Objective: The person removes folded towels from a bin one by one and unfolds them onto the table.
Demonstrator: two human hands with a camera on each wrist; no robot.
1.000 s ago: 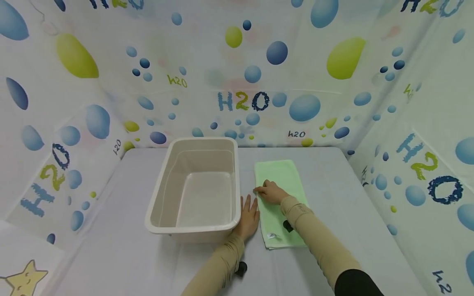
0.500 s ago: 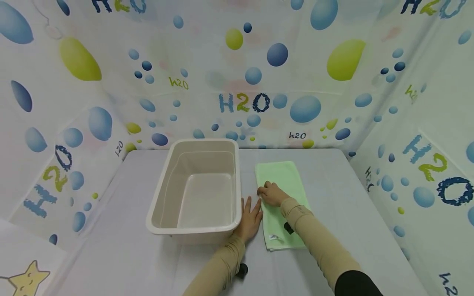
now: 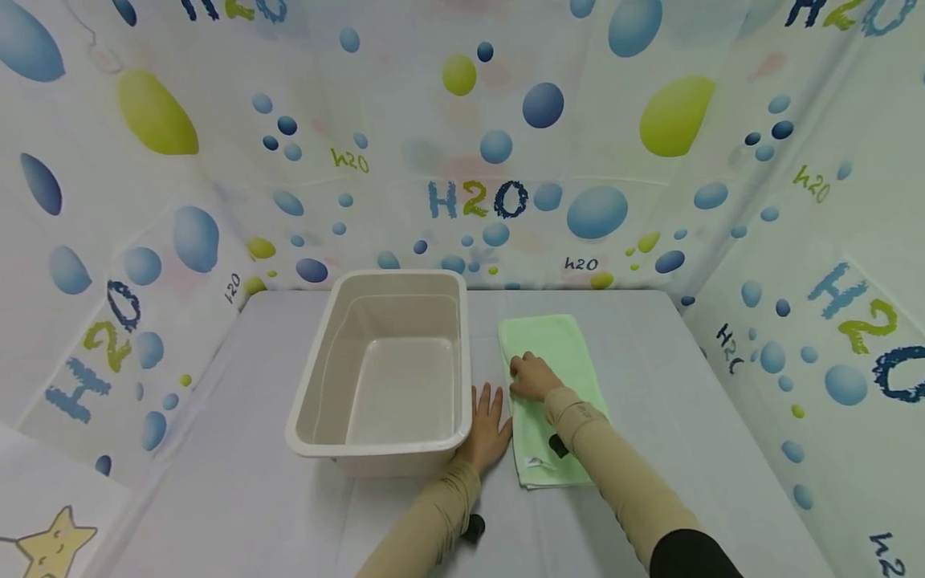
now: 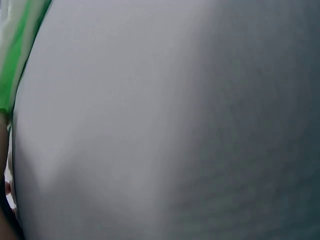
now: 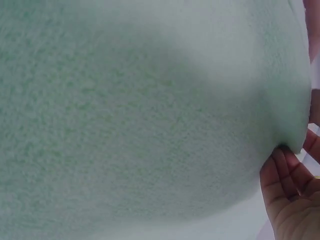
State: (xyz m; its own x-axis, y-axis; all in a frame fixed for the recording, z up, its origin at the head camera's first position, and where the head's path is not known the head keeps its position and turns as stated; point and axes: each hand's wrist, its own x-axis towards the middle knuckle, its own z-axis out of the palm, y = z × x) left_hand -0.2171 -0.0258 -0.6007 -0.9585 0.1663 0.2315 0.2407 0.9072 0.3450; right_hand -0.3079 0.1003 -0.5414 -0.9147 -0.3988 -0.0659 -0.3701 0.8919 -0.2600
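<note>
A folded pale green towel (image 3: 552,337) lies lengthwise on the table. My right hand (image 3: 533,379) is over its left edge, fingers bent down; in the right wrist view the curled fingers (image 5: 282,172) pinch the towel's edge. My left hand (image 3: 486,433) rests flat with spread fingers on the strip of table between the towel and a beige plastic basin (image 3: 383,451). Its thumb side is right at the towel's left edge, and its other side is close to the basin's near right corner. Mostly table surface fills the left wrist view, with green towel at the left border.
The basin stands upright left of the towel, with nothing inside it. A small white label (image 3: 536,462) shows near the towel's front edge. White cloth (image 3: 238,449) covers the table. Printed curtains (image 3: 405,160) close off the back and both sides.
My right hand has shifted slightly right along the towel's left edge, and its pointing finger has curled in. The left hand, basin and towel stay about where they were.
</note>
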